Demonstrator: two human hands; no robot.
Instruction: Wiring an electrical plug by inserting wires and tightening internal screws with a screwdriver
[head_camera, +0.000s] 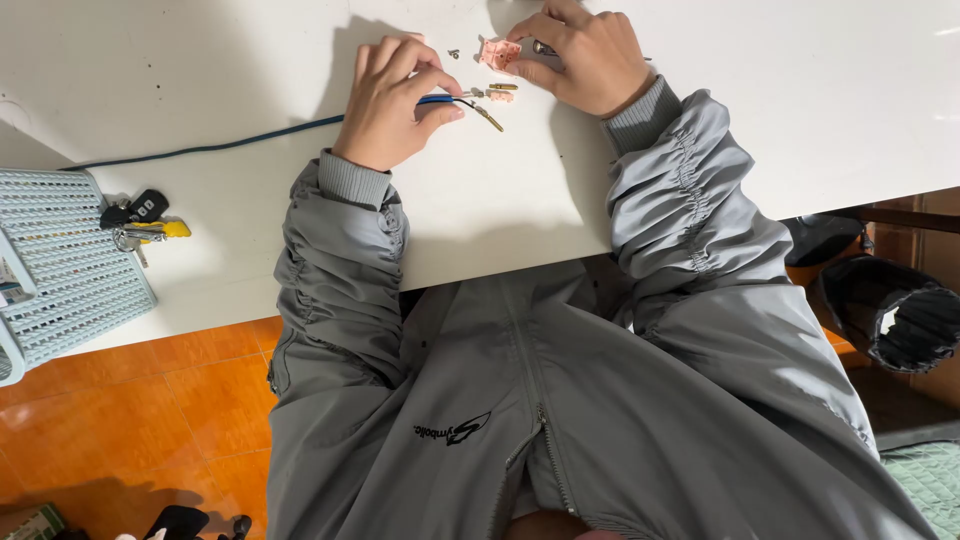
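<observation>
White table (760, 120): it is wide and bright, and both hands rest on it near the far edge.
Left hand (395, 100): the fingers are curled in tight, and the thumb and first finger pinch the end of the cable.
Cable (210, 148): it is dark blue-green and runs from the left side of the table to the left hand.
Wire ends (470, 103): a blue wire and a dark wire stick out past the left fingers. One has a small brass tip (491, 120) lying on the table.
Right hand (585, 58): it is bent over, with the fingers closed round a thin tool (544, 47). Only a short dark bit of the tool shows, so its kind is not clear.
Pink plug part (499, 54): it sits on the table just beside the right fingertips, between the two hands.
Small bits (502, 91): brass pins and a tiny screw lie on the table near the pink part and the wire ends.
Grey jacket (560, 400): the person wears it, with ribbed cuffs at both wrists.
Basket (60, 265): pale blue plastic, at the left edge of the table, well apart from the hands.
Keys (142, 222): a dark fob and a yellow tag lie just beside the basket.
Floor (180, 400): orange tiles show below the table.
</observation>
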